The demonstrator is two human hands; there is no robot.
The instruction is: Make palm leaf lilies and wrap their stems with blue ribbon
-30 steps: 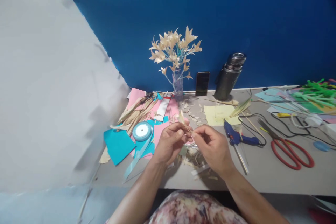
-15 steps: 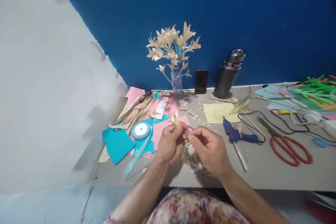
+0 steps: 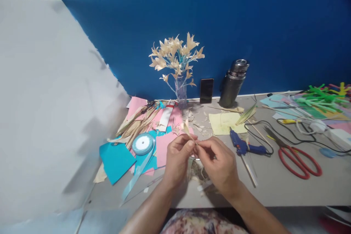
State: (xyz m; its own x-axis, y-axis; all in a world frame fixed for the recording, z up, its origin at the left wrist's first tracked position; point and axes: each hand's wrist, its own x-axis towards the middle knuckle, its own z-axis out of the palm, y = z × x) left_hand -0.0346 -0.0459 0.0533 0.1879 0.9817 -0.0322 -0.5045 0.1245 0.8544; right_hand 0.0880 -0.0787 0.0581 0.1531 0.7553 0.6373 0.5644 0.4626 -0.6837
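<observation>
cream petal piece [image 3: 186, 128] is over the tabletop [image 3: 276, 193], pinched low between fingertips of our left hand [image 3: 177, 157] and right hand [image 3: 221, 162]; they partly block scraps [image 3: 195, 171] beneath. we see a vase [image 3: 181, 93] and flask [image 3: 232, 87] along the back edge, ribbon spool [image 3: 142, 143] toward the left edge.

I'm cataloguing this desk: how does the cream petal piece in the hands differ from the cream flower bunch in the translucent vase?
The cream petal piece shows one flared tip; the cream flower bunch has many blooms. The left hand and right hand hold the piece; the translucent vase holds the bunch. The piece shows no blue; the bunch has bluish stems. Both look cream.
</observation>
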